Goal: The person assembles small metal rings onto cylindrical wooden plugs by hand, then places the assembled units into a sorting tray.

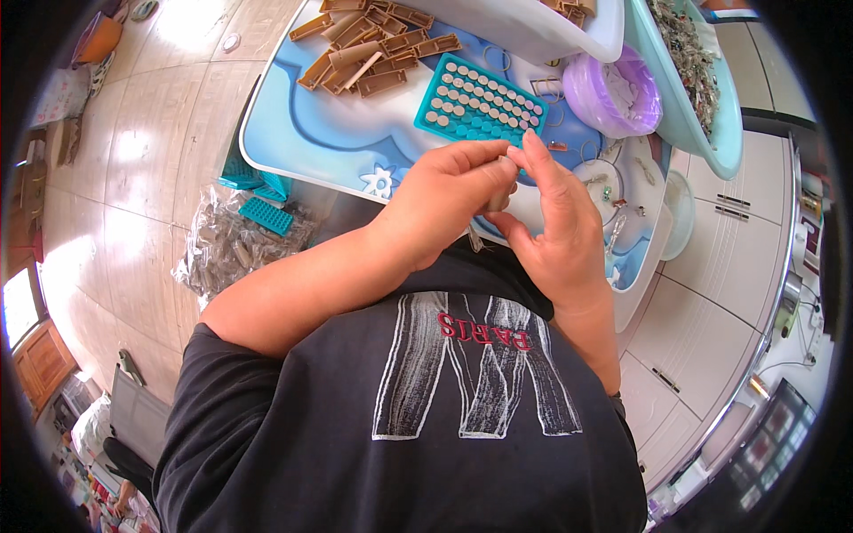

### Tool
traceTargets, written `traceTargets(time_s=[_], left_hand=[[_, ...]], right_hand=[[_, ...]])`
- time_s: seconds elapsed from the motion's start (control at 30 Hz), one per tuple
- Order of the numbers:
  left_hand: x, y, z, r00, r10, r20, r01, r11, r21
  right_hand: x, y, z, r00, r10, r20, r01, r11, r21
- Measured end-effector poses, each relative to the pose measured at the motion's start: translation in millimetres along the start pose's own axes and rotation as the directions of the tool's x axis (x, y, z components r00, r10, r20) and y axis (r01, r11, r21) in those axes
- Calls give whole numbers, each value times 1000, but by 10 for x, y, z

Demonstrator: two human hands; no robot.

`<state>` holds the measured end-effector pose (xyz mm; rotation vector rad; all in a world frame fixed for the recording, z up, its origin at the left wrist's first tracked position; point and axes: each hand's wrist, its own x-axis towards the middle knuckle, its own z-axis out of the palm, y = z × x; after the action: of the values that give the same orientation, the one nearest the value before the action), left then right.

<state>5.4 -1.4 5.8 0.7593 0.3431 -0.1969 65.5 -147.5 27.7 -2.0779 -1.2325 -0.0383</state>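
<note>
Both my hands meet just in front of my chest, over the near edge of the table. My left hand (453, 182) is closed, thumb and fingers pinched around a small beige-grey piece (499, 201) that is mostly hidden. From the other side, the fingertips and thumb of my right hand (560, 204) close in on the same piece. Just beyond the hands lies a teal tray (423, 113) with round beige pieces in rows of pockets; some of its near pockets hold none. Farther left is a heap of brown channel-shaped parts (355, 53).
Blue-and-white table (293, 133); purple lined basket (586, 98) right of the tray; pale teal basin (727, 133) of small parts at far right; white bin (533, 31) at the back. Small beads and wire rings lie near my right hand. On the floor left sits a clear bag (213, 253) of grey-brown parts.
</note>
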Motion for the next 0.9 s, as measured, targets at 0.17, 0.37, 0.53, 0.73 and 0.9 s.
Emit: traceTargets(time_s=[0.17, 0.37, 0.53, 0.73, 0.9], left_hand=[[50, -139, -76, 987, 158, -21, -145, 948, 283], [-79, -47, 36, 933, 333, 135, -347, 739, 577], [-94, -79, 66, 915, 379, 139, -385, 716, 582], [-45, -98, 108, 950, 307, 59, -294, 812, 504], [69, 31, 40, 981, 193, -19, -193, 981, -27]], right_hand=[[27, -47, -92, 988, 157, 5, -157, 982, 109], [-13, 136, -52, 974, 225, -7, -210, 920, 330], [-29, 133, 22, 974, 209, -90, -167, 926, 339], [-59, 182, 135, 914, 397, -79, -308, 808, 502], [-145, 177, 141, 831, 533, -158, -340, 713, 613]])
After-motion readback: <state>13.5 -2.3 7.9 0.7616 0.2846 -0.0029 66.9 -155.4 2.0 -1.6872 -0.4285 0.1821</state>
